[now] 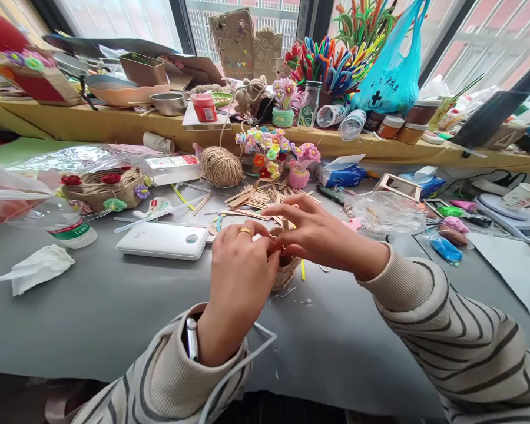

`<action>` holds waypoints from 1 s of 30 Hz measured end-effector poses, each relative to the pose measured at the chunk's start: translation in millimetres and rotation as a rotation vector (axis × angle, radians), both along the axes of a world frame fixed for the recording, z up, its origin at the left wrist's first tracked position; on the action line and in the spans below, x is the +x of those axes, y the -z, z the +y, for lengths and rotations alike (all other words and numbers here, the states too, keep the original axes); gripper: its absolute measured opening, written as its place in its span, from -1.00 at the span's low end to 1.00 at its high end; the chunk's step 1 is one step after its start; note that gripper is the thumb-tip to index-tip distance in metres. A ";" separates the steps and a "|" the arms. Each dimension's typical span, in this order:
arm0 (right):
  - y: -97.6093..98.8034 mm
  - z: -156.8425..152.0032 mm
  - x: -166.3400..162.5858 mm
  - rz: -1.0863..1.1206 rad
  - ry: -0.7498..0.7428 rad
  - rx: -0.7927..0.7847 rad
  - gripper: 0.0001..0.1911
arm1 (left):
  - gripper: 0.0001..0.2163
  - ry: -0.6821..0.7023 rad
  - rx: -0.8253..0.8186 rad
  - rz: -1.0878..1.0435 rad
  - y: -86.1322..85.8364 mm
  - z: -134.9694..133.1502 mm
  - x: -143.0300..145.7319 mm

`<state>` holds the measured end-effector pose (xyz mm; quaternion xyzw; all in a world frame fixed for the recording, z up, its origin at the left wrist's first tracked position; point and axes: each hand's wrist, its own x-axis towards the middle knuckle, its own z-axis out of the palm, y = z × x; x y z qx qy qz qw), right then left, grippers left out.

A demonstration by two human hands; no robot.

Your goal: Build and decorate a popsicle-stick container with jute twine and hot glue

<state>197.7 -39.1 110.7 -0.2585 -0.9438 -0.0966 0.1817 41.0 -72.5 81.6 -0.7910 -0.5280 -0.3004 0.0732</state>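
A small round basket (285, 275) with a woven or wooden-slat wall stands on the grey table, mostly covered by my hands. My left hand (242, 268), with a ring on it, curls round the left side of its rim, fingers closed. My right hand (315, 235) reaches in from the right, thumb and a fingertip pinched at the rim close to the left fingertips, the other fingers stretched out above. What the right fingertips pinch is too small to make out. A pale cord (265, 340) runs below my left wrist.
Flat wooden sticks (251, 197) lie behind the basket, near a twine ball (222, 166). A white power bank (162, 241) and a tipped plastic bottle (73, 227) are on the left. Plastic wrap (384, 213) and a kitchen scale (512, 218) lie right. A crowded shelf (194, 134) runs behind.
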 end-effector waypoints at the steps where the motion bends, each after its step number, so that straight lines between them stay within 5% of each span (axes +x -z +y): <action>1: -0.3 1.8 -0.1 -0.011 -0.002 -0.009 -0.79 | -0.92 -0.002 -0.008 -0.004 -0.1 0.4 0.9; 16: -15.7 18.3 -10.0 -0.165 -0.084 -0.148 -0.79 | -0.93 0.007 -0.005 -0.038 -1.9 1.7 3.4; 30: -30.5 26.4 -12.4 -0.201 -0.194 -0.157 -0.80 | -0.90 -0.067 -0.167 0.058 -10.6 -1.8 3.4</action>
